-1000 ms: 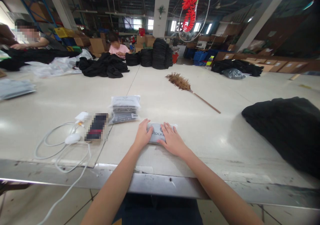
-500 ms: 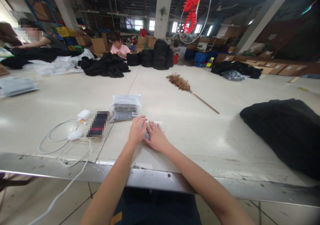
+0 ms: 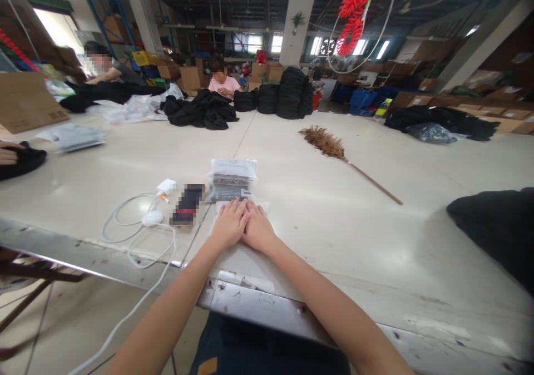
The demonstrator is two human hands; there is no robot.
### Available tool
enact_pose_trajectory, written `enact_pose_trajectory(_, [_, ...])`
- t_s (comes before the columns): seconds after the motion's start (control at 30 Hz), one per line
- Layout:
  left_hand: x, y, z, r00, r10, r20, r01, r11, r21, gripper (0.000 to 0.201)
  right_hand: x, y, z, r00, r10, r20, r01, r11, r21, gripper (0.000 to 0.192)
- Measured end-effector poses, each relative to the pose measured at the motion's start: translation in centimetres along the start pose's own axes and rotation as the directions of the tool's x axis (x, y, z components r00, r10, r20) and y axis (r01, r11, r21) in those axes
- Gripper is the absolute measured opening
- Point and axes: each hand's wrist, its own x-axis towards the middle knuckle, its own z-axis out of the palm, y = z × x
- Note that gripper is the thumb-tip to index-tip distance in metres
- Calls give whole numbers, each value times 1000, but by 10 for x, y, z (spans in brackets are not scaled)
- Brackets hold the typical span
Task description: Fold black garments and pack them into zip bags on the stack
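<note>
Both hands, the left hand (image 3: 228,226) and right hand (image 3: 257,229), press flat, unclenched, on a small clear packet (image 3: 262,206) near the table's (image 3: 334,236) front edge, just before a stack of 3 finished packets (image 3: 231,179).

Glossy table (image 3: 334,236), scuffed metal edge (image 3: 267,311)

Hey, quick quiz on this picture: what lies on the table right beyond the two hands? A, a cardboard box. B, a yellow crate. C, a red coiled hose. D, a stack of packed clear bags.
D: the stack of packed clear bags lies flat on the table just past the fingertips of the left hand and right hand, which are pressed side by side.
</note>
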Motion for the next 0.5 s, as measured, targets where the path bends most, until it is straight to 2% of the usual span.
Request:
enact_pose_trajectory(0.17, [6, -11, 4, 1000, -4, -14, 5, 1000, 26, 52, 10, -1, 7, 999, 18, -32, -16, 998, 59, 80])
enact_pose_trajectory(0.3, [5, -22, 7, 992, 27, -121, -20, 998, 56, 47, 16, 0, 7, 999, 3, -52, 4, 990, 139, 83])
enact_pose_trajectory(0.37, [3, -27, 7, 981, 65, -180, -52, 996, 76, 44, 16, 4, 0, 998, -46, -39, 52, 983, 177, 90])
enact_pose_trajectory(0.43, [-1, -30, 5, 965, 101, -242, -78, 992, 102, 41, 9, 11, -9, 993, -113, -27, 116, 976, 187, 95])
enact_pose_trajectory(0.5, [-5, -29, 1, 940, 131, -315, -99, 989, 114, 37, -5, 25, -18, 990, -137, -34, 141, 976, 167, 92])
